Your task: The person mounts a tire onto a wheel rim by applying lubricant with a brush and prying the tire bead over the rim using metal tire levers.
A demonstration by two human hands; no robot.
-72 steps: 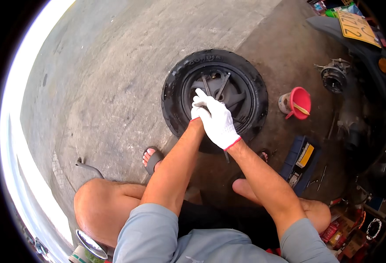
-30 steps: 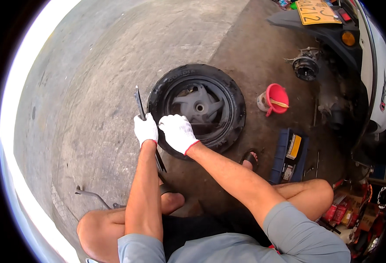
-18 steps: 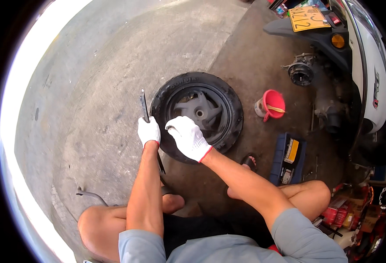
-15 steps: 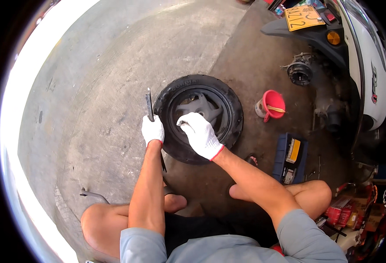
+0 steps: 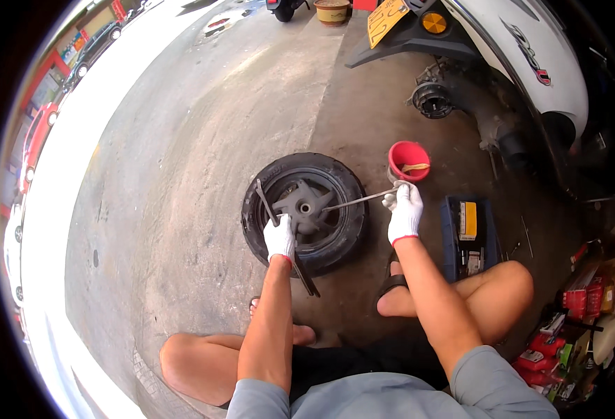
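Note:
A scooter wheel lies flat on the floor before me, its black tire (image 5: 349, 178) around a grey spoked rim (image 5: 309, 194). My left hand (image 5: 279, 237), in a white glove, is closed around dark tire levers (image 5: 265, 199) that slant across the wheel's left side. Their lower ends stick out past the tire toward me. To the right of the wheel, my gloved right hand (image 5: 405, 209) grips one end of a slim metal tire lever (image 5: 360, 202). Its other end reaches over the tire to the rim, near the hub; whether it touches is unclear.
A red cup-like container (image 5: 409, 155) with a brush in it stands just beyond my right hand. A blue tool tray (image 5: 451, 244) lies beside my right leg. The white scooter (image 5: 559, 77) rises at the far right. Boxes and packages (image 5: 587, 297) crowd the lower right.
My right hand has swung right, from over the rim to beside the tire, and the slim lever now shows. My left hand is now over the wheel's edge. The view has shifted too.

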